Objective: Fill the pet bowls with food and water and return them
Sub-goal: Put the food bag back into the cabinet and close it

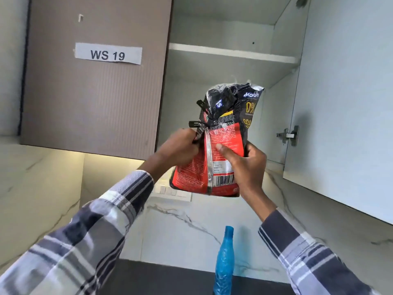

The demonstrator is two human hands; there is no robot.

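Pet food bag [225,145] upright in both my hands, long axis vertical, rolled top up, barcode end down. Right hand [248,167] wrapped round right edge, thumb pressed flat on red panel. Left hand [180,149] closed on left edge, beside black clips [196,124]. Bag held just before open cabinet [234,58], lower shelf behind. Blue bottle [224,262] on near counter, well below. No bowls visible.

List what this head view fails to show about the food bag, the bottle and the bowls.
- Red and black pet food bag: how full it is; the opaque, crumpled packaging hides the contents. The left hand and right hand cover its sides.
- Blue plastic bottle: base cut off by the bottom edge; water level unreadable.
- Pet bowls: none in frame.
- Upper cupboard shelf: its top, seen from below.
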